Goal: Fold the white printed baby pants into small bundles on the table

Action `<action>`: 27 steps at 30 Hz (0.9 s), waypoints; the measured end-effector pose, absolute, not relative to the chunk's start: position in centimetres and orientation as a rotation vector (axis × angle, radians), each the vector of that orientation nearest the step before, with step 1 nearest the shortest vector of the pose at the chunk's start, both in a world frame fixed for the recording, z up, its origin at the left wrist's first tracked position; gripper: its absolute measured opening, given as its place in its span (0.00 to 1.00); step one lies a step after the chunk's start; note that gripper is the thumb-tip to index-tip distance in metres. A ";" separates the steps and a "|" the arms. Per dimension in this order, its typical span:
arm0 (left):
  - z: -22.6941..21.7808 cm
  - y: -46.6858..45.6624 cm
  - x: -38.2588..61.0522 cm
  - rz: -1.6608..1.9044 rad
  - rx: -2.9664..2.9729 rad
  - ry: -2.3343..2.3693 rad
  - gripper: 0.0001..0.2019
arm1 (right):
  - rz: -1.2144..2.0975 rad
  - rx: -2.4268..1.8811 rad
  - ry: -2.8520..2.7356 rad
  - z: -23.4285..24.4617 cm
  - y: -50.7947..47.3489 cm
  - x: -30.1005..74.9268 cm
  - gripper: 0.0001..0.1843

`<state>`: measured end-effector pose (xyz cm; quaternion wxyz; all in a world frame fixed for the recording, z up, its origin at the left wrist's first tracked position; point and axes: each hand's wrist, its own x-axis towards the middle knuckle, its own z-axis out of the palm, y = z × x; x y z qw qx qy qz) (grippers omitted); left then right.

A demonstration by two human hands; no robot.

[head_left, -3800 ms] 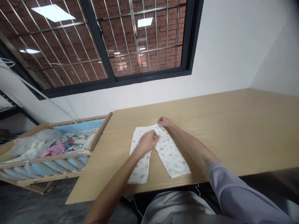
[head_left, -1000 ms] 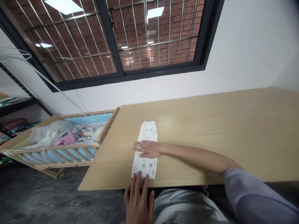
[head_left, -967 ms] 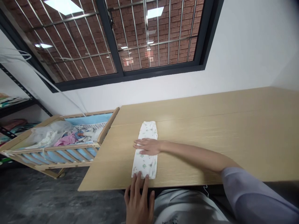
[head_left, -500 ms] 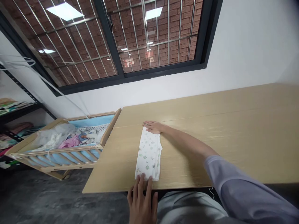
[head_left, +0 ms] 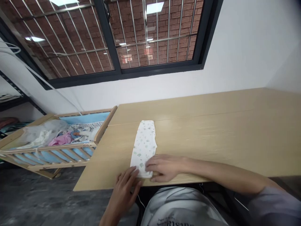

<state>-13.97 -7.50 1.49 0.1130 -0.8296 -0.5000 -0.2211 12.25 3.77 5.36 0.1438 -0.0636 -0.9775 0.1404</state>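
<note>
- So the right hand (head_left: 164, 168) has come down from the far end of the cloth to its near end, lying open and flat, fingers pointing toward the left of the frame and resting on the fabric.
- The left hand (head_left: 124, 188) sits just beside it at lower centre, fingers spread at the near left corner (whether they pinch the cloth, I cannot tell). The two hands are close but apart.
- The white printed baby garment (head_left: 144, 146) lies as a long narrow strip in the middle of the frame, running away from the person, with its far end free of both hands.
- Beneath it is the pale wooden surface (head_left: 211, 135), its near edge just below the hands.
- A lilac sleeve (head_left: 275, 208) enters at lower right.
- Left of the surface stands a wooden cot (head_left: 47, 165) with a blue lining, holding a pink garment (head_left: 62, 139) and a plastic bag (head_left: 44, 131).
- Overhead, at the top of the frame, is a barred window (head_left: 121, 73) (brick beyond it).
</note>
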 end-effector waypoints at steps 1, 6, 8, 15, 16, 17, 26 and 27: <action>1.4 -7.5 -14.0 -0.640 -2.450 -1.435 0.18 | 0.413 -0.209 -2.832 5.1 3.0 12.9 0.28; 1.3 -8.5 -13.1 -0.673 -2.528 -1.242 0.17 | 0.351 -0.417 -2.813 3.5 0.0 15.4 0.27; 1.6 -9.2 -12.5 -0.702 -2.568 -1.195 0.22 | 0.323 -0.471 -2.788 3.1 -1.3 16.1 0.20; 2.6 -9.2 -10.5 -1.101 -2.647 -1.333 0.18 | 0.759 -0.653 -2.604 6.8 -2.6 17.3 0.12; 3.0 -8.6 -10.3 -1.192 -2.602 -1.442 0.15 | 0.827 -0.668 -2.556 7.7 -2.1 17.3 0.11; 3.7 -7.8 -10.2 -1.271 -2.546 -1.567 0.12 | 0.866 -0.677 -2.509 8.5 -1.4 17.2 0.11; 10.9 5.1 -10.4 -1.454 -2.323 -1.998 0.14 | 0.863 -0.927 -2.113 9.4 12.6 13.8 0.17; 10.9 6.7 -10.4 -1.410 -2.332 -2.012 0.14 | 0.875 -0.942 -2.077 9.0 14.4 13.4 0.17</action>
